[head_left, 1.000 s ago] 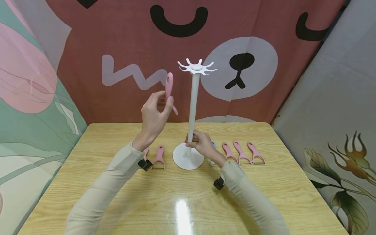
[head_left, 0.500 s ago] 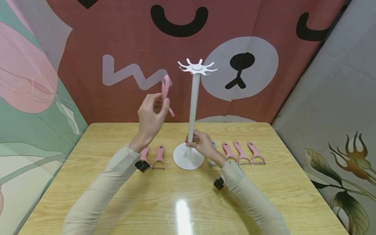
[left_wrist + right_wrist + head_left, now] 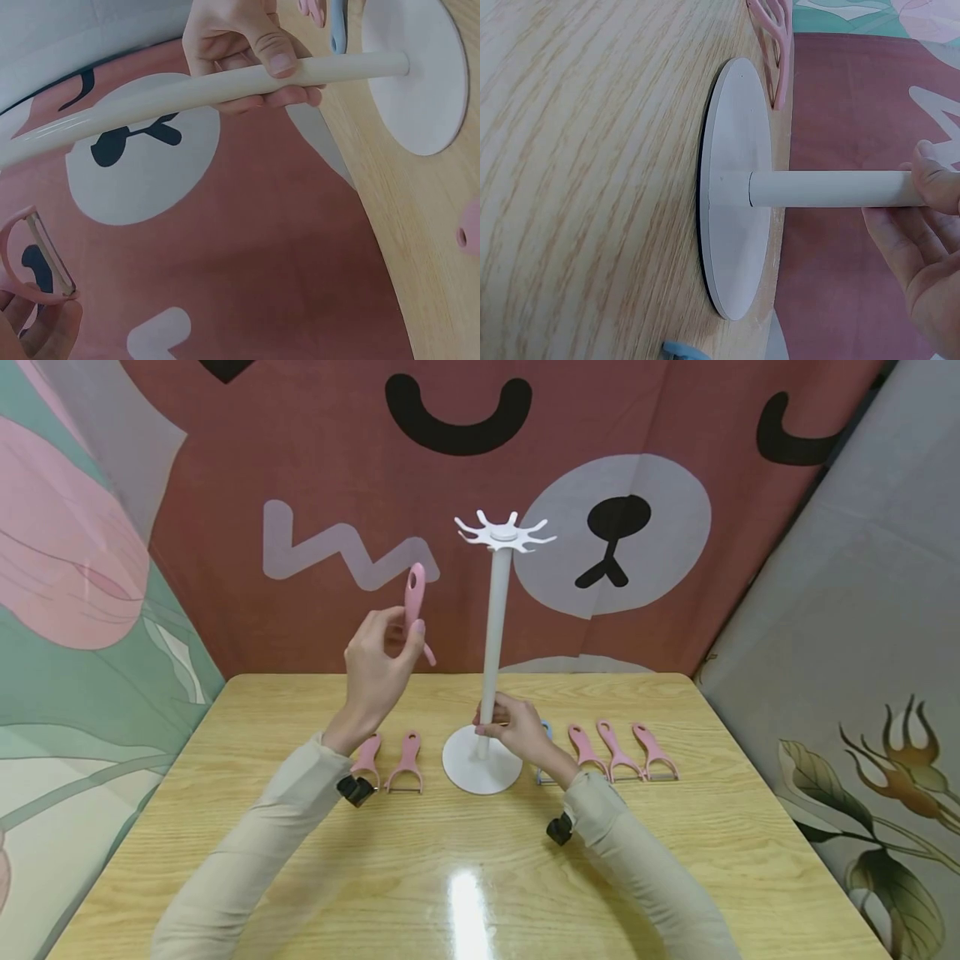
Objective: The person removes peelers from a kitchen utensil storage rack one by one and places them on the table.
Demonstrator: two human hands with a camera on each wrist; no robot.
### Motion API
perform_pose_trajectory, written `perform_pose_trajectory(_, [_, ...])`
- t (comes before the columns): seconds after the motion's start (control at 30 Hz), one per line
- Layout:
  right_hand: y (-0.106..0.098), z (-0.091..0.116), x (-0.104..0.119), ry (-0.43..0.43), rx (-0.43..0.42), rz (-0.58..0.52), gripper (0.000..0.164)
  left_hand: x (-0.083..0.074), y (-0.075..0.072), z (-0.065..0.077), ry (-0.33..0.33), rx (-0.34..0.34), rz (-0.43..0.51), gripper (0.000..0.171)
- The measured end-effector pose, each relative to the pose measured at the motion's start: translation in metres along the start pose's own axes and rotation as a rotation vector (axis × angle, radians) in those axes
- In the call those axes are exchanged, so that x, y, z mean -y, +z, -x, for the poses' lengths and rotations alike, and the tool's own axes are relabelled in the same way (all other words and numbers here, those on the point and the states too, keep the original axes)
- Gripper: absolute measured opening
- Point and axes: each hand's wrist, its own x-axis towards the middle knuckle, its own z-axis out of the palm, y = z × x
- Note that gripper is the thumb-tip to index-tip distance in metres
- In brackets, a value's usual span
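My left hand (image 3: 378, 664) holds a pink peeler (image 3: 414, 593) up in the air, left of a white stand (image 3: 492, 635). The peeler's handle points upward, its hanging hole at the top; in the left wrist view its blade (image 3: 51, 251) shows beyond the fingertips. Low on the pole, just above the round base (image 3: 468, 772), my right hand (image 3: 517, 727) grips the stand, thumb and fingers around it. The stand is upright on the table, and its crown of hooks (image 3: 504, 533) carries nothing.
Two pink peelers (image 3: 406, 764) lie left of the base, one partly behind the left wrist. To the right lie several pink peelers (image 3: 615, 752) and a blue one (image 3: 546, 728), partly covered by my right hand. A printed cloth (image 3: 337, 635) hangs behind the wooden table (image 3: 465, 852).
My left hand, with the pink peeler, has moved left and down, away from the hooks. The right hand and the stand have stayed put.
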Motion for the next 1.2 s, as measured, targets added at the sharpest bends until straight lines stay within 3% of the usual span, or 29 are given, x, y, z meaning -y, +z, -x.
perform_pose_trajectory(1.2, [0.000, 0.000, -0.001, -0.009, 0.005, -0.009, 0.018, 0.013, -0.012, 0.011, -0.028, 0.024, -0.049, 0.025])
